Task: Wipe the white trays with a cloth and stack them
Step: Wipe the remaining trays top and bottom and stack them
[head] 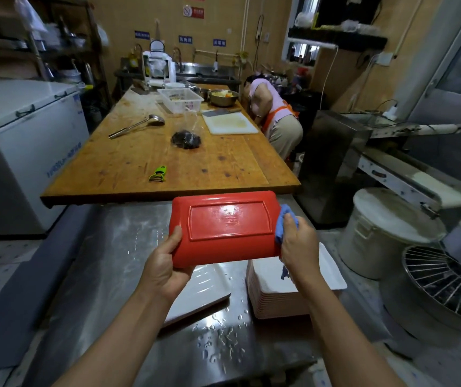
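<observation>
I hold a rectangular tray [223, 227] above the steel counter, its glossy red underside turned up toward me. My left hand [165, 261] grips its near left corner. My right hand [297, 244] presses a blue cloth [284, 219] against the tray's right edge. Below the tray lies a single white tray [204, 289], wet and tilted, partly hidden by my left arm. To its right stands a stack of several white trays [285, 291] with pinkish edges, partly behind my right wrist.
The wet steel counter [128, 247] has water drops near its front. Beyond it a long wooden table [140, 157] carries a green peeler [158, 174], ladle, cutting board and bowls. A person [274, 118] bends beside it. A lidded white bucket [383, 233] stands right, a chest freezer [19, 135] left.
</observation>
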Action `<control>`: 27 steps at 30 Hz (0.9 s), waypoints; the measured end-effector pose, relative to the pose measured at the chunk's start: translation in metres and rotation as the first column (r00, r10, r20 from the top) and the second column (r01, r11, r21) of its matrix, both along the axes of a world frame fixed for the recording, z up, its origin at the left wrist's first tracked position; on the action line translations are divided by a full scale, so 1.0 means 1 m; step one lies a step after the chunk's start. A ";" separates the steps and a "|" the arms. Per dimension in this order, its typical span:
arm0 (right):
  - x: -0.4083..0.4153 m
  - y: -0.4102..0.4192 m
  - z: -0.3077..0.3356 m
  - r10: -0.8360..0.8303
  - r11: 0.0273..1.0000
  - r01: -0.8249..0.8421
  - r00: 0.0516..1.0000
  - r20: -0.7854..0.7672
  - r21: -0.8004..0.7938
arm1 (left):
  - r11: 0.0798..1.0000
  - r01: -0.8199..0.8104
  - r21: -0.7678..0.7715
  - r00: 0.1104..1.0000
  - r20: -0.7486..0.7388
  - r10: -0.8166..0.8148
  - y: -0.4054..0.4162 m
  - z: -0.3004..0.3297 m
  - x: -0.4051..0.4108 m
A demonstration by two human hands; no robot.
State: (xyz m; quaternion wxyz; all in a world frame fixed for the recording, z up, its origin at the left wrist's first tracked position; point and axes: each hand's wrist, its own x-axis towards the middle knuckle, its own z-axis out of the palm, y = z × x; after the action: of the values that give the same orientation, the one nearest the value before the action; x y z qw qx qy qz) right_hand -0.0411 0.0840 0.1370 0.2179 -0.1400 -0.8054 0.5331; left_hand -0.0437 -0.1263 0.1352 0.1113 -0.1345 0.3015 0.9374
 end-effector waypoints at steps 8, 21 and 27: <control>0.017 0.047 -0.022 -0.176 0.984 0.173 0.983 0.061 0.048 | 0.981 0.103 -0.165 0.973 -0.190 -0.134 0.017 -0.005 -0.008; 0.021 0.127 -0.013 0.148 0.738 0.065 0.955 0.255 -0.672 | 0.342 -0.547 -0.764 0.318 -0.567 -0.760 0.061 0.022 0.010; 0.028 0.148 -0.013 0.262 0.771 0.036 0.892 0.368 -0.636 | 0.425 -0.764 -0.485 -0.136 -0.523 -0.842 0.084 0.012 0.017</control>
State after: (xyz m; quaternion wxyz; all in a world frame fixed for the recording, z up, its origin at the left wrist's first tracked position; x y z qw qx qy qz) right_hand -0.0126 0.2321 0.1241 -0.0606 -0.2699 -0.6162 0.7374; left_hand -0.0266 -0.0424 0.1476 -0.2084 0.6093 0.7063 0.2941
